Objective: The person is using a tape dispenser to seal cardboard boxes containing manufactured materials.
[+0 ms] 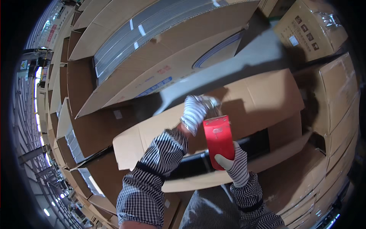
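My right hand (237,164), in a striped white glove, is closed around a red tape dispenser (218,139) held above an open carton. At the dispenser's top edge my left hand (194,112), gloved the same way, has its fingers bent together. A shiny clear strip, seemingly tape (214,106), shows at those fingertips, partly blurred. Beneath both hands lies the long brown carton (263,91), its wide far flap spread out and its near flap raised. Something dark and flat (190,166) lies inside the carton, partly hidden by my left forearm and the dispenser.
Beyond this carton stands a large open carton (164,53) holding grey flat panels (152,28). More open cartons (82,80) line the left side. Brown boxes (337,95) are stacked at the right, with another printed box (309,30) at the far right. Grey floor (263,49) shows between.
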Motion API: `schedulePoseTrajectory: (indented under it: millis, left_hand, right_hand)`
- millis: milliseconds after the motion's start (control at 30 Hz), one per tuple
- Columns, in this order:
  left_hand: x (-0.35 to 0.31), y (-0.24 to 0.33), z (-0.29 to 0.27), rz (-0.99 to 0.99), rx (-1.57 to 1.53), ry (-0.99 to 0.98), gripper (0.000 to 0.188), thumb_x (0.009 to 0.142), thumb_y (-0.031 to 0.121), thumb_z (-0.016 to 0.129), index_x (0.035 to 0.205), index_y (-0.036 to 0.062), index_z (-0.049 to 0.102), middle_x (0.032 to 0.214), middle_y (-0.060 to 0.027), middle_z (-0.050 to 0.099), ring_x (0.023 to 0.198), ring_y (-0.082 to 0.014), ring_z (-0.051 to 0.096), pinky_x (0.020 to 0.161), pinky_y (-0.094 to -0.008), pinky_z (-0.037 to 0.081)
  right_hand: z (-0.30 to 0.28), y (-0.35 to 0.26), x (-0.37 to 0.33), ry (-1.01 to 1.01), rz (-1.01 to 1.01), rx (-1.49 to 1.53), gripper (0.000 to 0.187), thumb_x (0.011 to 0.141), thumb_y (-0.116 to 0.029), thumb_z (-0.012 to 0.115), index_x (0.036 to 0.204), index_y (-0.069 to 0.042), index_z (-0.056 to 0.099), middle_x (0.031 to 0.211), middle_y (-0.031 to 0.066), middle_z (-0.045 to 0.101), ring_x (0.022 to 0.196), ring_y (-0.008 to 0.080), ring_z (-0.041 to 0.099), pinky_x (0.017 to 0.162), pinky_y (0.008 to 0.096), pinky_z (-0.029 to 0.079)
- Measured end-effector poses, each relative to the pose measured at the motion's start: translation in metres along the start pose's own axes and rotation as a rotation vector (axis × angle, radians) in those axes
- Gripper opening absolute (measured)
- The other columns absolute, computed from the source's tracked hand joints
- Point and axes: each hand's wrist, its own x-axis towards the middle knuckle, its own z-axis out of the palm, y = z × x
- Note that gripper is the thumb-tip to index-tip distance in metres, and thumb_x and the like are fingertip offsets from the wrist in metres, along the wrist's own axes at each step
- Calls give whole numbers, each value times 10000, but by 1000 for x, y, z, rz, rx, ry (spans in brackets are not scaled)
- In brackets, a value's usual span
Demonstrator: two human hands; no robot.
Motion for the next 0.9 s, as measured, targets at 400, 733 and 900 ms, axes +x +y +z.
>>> schedulePoseTrajectory:
  millis: [400, 733, 900]
  left_hand:
    - [72, -84, 13, -397, 152, -361, 421, 989, 430, 546, 1145, 81, 724, 1165, -215, 695, 1109, -398, 653, 974, -450, 506]
    - [-242, 168, -21, -420, 71, -234, 941, 719, 535, 747, 1398, -49, 458, 1473, -289, 430, 1421, -457, 347, 1094, -727, 245]
    - [-213, 63, 64, -615, 235, 63, 876, 783, 331, 779, 1488, 26, 358, 1574, -203, 320, 1465, -404, 274, 1130, -670, 217]
  right_hand:
    - [-16, 24, 46, -54, 205, -48, 648, 798, -401, 826, 1190, 62, 601, 1026, 188, 730, 904, 234, 726, 795, 327, 606]
    - [12, 25, 68, 62, 44, -214, 466, 845, -391, 800, 1034, 24, 704, 858, 68, 717, 738, 136, 664, 702, 309, 556]
    - [44, -12, 69, 17, 214, 146, 410, 861, -358, 790, 1034, 6, 712, 854, 57, 710, 681, 135, 636, 651, 307, 537]
